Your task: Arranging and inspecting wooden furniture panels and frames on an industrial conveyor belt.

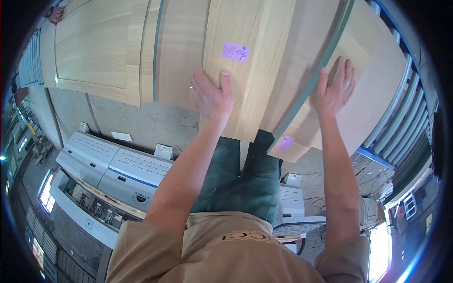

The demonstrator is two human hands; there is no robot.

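My left hand (212,96) rests on the left edge of a pale wooden panel (264,52) that bears a purple label (235,52). Its thumb is spread from the fingers; a ring shows on one finger. To the right, my right hand (334,92) grips a second wooden panel (309,115) with a green edge strip, its thumb by the strip and its fingers over the face. This panel stands tilted, and another purple label (286,143) is near its lower end. Brown flat sheeting (181,56) shows beneath and between the panels.
A framed wooden door panel (94,45) lies at the far left, with another person's hand (56,15) at its far corner. Grey rollers (406,111) line the right side. A long white machine (113,160) stands at lower left. Cables lie on the floor at right.
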